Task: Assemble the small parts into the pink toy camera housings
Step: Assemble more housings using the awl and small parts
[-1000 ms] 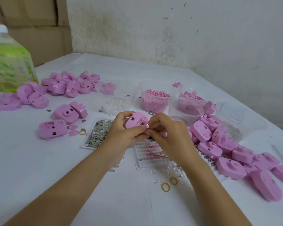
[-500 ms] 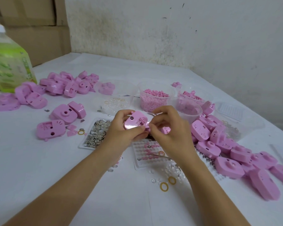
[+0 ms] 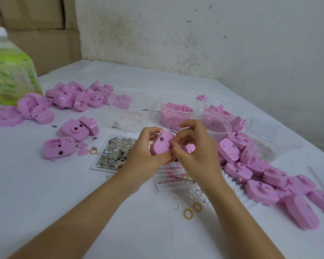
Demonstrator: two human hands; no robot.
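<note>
- Head view: the left hand (image 3: 144, 154) is gripping a pink plastic toy camera housing (image 3: 161, 146), fingers curled round its edge, holding it up just in front of the clear tub of pink pellets (image 3: 176, 114).
- The right hand (image 3: 196, 157) is working at the housing's face, thumb and forefinger pinching together against it; any part between them is too small to make out.
- By the look of it, a small piece is being seated in the front.
- Next is probably calling for a firm, square press, then a fresh piece from the flat tray of grey metal bits (image 3: 116, 152), lying front-left of the tub.
</note>
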